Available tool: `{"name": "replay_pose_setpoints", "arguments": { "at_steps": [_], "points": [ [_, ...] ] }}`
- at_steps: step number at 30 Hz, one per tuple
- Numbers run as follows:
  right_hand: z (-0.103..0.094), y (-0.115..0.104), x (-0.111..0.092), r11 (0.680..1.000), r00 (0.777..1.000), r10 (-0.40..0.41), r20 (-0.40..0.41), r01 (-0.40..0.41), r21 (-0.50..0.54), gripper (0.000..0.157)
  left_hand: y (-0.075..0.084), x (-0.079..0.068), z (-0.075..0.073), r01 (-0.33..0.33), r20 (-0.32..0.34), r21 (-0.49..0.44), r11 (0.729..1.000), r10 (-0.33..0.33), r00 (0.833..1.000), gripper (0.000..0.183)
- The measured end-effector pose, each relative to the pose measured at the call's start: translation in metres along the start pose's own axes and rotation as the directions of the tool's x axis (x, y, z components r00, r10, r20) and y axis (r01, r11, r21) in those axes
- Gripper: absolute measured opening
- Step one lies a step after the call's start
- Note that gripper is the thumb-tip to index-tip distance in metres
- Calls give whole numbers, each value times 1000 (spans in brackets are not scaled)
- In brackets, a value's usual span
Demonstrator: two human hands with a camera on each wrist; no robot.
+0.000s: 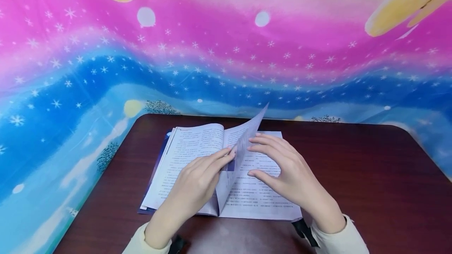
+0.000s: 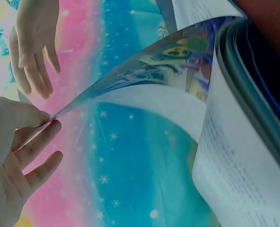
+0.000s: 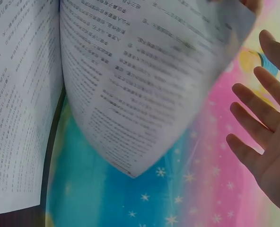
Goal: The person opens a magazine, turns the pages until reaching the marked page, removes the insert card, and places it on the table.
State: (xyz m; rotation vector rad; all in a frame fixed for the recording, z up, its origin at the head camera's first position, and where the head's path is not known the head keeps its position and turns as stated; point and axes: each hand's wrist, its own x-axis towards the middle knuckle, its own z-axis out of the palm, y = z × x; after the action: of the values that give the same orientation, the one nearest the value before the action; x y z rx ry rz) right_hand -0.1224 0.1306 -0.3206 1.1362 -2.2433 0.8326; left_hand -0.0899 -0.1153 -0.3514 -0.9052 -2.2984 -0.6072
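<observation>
An open magazine with columns of small print lies on the table. One of its pages stands raised near the spine, its far corner pointing up. My left hand pinches the edge of this page between thumb and fingers, as the left wrist view shows; a coloured picture is printed on one side of it. Just to the right of the raised page is my right hand, fingers spread and apart from the paper. In the right wrist view the right hand holds nothing.
The dark reddish-brown table extends on both sides of the magazine. Behind it hangs a pink and blue cloth with snowflakes, reaching down to the table's far edge. Dark straps show near the sleeves.
</observation>
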Motion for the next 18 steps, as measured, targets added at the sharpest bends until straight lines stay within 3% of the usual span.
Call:
{"name": "replay_pose_setpoints", "arguments": {
  "at_steps": [10, 18],
  "points": [
    [-7, 1, -8, 995, 995, 94, -35, -94, 20, 51, -6, -8, -10, 91, -19, -16, 996, -92, 996, 57],
    [-14, 10, -22, 986, 986, 167, -7, -167, 0, 39, -11, -22, -24, 138, -63, -27, 990, -140, 988, 64]
  ]
}}
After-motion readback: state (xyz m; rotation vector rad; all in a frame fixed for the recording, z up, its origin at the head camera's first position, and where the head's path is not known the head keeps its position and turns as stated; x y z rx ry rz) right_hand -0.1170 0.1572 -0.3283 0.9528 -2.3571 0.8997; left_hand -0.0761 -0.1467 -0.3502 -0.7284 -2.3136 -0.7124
